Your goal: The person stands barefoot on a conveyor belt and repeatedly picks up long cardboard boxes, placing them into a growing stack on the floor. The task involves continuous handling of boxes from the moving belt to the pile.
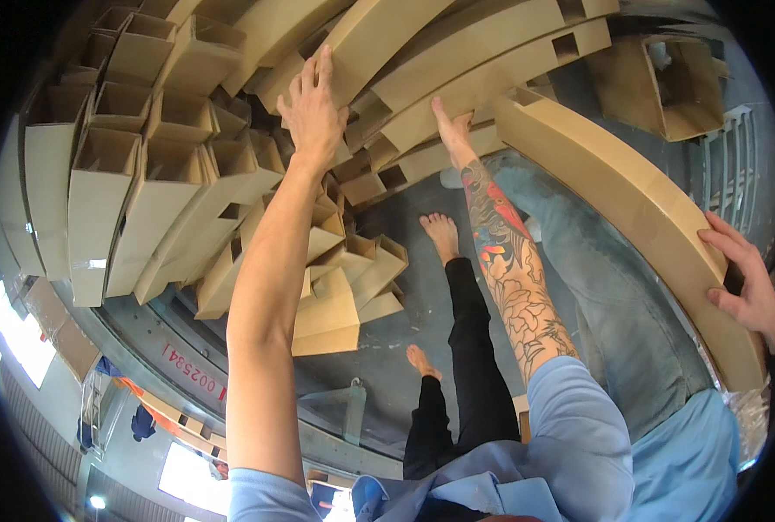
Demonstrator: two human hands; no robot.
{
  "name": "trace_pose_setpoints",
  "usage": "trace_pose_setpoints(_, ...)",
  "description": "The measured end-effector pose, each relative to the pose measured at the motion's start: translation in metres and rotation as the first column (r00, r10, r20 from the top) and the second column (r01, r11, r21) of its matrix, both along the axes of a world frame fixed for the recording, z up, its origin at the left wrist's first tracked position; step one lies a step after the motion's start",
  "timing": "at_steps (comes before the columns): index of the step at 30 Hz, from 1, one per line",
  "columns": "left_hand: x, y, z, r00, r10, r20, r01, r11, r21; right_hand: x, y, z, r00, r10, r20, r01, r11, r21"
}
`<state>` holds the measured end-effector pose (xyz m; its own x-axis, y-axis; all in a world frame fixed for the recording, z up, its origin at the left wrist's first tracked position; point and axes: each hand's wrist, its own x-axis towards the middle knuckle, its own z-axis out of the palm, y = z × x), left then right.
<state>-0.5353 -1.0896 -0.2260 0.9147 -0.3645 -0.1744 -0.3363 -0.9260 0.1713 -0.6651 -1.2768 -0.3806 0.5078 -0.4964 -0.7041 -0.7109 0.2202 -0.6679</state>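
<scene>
My left hand [312, 113] lies with its fingers stretched out and apart on the end of a long brown cardboard box [377, 42] at the top centre. My right hand [454, 130] is against the side of another long cardboard box [483, 80], thumb raised away from the fingers; some of its fingers are hidden. Right of it, a co-worker's hand [744, 278] holds the near end of a long box [614, 165] tilted across the right side. The co-worker's trousered leg [592, 261] is beside my right forearm.
Upright open-ended cardboard boxes [109, 187] stand packed at the left, with shorter ones [331, 309] leaning below. A wide open box [657, 87] and a metal rack [735, 165] are at the upper right. My bare feet [440, 235] are on the dark floor [387, 326].
</scene>
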Motion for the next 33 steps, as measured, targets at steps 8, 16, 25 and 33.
trace_pose_setpoints(8,-0.019,-0.013,0.002,0.988,-0.130,0.077,0.126,0.990,0.062,-0.025,-0.016,-0.010,0.995,-0.060,-0.074,0.071,0.986,0.152)
trace_pose_setpoints(16,-0.056,0.005,0.007,0.951,0.056,0.303,-0.018,0.992,-0.128,-0.095,-0.031,0.043,0.988,-0.062,-0.138,0.098,0.959,0.267)
trace_pose_setpoints(25,-0.359,0.068,0.043,0.812,0.553,-0.185,-0.575,0.812,-0.096,-0.243,0.028,0.081,0.880,0.436,-0.189,-0.395,0.892,0.220)
trace_pose_setpoints(33,-0.691,0.224,0.143,0.243,0.864,-0.441,-0.946,0.311,0.088,-0.363,0.115,0.171,0.667,0.698,-0.260,-0.672,0.714,0.195)
